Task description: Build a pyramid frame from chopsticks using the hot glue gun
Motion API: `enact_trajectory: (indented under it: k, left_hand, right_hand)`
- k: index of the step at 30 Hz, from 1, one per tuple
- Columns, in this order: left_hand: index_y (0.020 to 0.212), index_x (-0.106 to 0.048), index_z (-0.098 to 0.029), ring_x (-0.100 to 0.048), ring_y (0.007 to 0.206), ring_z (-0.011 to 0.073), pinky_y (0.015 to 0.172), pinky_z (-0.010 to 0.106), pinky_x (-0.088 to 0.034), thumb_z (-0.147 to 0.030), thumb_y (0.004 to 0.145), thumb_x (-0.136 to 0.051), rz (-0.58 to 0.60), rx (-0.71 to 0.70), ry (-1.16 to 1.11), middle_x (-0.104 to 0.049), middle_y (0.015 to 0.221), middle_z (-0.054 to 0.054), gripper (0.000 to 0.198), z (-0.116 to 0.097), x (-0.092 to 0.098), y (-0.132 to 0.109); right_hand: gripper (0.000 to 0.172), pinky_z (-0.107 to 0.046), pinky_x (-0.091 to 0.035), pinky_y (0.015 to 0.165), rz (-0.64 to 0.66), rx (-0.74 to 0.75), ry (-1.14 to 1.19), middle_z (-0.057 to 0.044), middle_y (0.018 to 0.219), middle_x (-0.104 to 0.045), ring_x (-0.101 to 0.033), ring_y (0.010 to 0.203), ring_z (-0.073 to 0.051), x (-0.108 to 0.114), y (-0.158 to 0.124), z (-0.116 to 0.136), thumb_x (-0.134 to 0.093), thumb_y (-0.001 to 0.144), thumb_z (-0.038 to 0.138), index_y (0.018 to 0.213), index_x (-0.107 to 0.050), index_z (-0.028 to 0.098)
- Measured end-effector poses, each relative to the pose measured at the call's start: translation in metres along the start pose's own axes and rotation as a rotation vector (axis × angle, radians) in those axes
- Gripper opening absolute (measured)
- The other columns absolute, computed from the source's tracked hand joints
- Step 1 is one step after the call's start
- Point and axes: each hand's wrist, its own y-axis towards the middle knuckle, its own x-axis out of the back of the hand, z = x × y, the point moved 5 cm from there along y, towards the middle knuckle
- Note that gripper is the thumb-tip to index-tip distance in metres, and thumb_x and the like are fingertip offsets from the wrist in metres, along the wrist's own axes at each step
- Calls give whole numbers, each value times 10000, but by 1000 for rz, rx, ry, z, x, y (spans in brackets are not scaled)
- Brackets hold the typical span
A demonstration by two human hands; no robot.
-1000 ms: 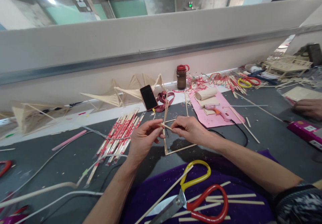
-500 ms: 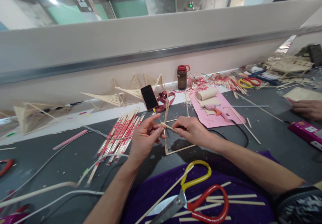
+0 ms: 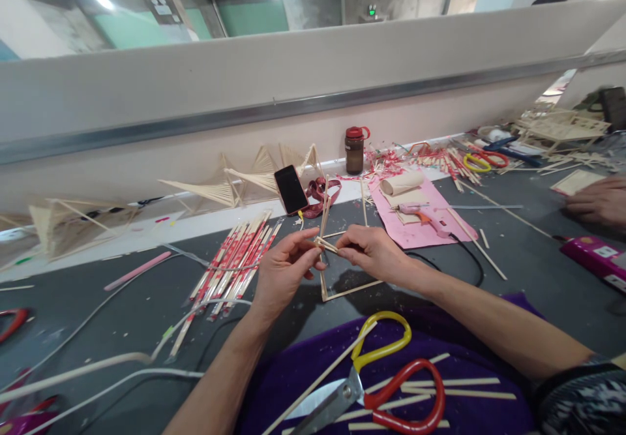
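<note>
Between my hands, above a square frame of thin wooden sticks (image 3: 352, 289), are short wooden sticks (image 3: 327, 246) that meet at their left end. My right hand (image 3: 374, 252) pinches their right end between thumb and fingers. At the left end, my left hand (image 3: 286, 265) has its thumb and fingers closed about the joint, with the forefinger raised a little over it. Upright sticks (image 3: 325, 208) rise from the frame just behind my fingers. My right hand hides part of the frame.
Large scissors (image 3: 352, 386) and loose sticks lie on purple cloth (image 3: 274, 370) in front of me. Wrapped chopsticks (image 3: 229, 259) lie left, with cables nearby. A phone (image 3: 290, 189), bottle (image 3: 355, 150) and pink glue gun (image 3: 425, 215) are behind. Another person's hand (image 3: 599, 200) is far right.
The left ends of the short sticks now show apart from each other, and my left fingers have shifted slightly. The other person's hand has moved a little.
</note>
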Motion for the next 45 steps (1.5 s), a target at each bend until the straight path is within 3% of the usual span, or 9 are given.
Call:
enact_trajectory:
  k: [19,30,45]
  left_hand:
    - [1017,-686,-201,-683,589,143,442,192,-511,-300,770,-662,-38,-90,57,-709,851,37,267,-1,2,-1]
    - [1129,-632,-200,-679,578,133,428,178,-501,-318,754,-667,-43,-58,30,-693,850,34,395,2,0,-1]
    - [1019,-690,-222,-679,589,134,439,186,-509,-278,789,-650,-30,-129,91,-697,846,27,239,-1,0,-2]
  right_hand:
    - [96,-192,-364,624,7,0,2,15,679,-562,-497,640,-83,0,0,2,-558,818,93,778,-628,145]
    - [89,-193,-359,606,1,-16,20,18,668,-558,-491,626,-81,1,0,0,-561,822,106,767,-620,146]
    - [93,-193,-367,620,4,-5,32,15,689,-572,-503,635,-79,0,0,-1,-549,835,127,799,-633,144]
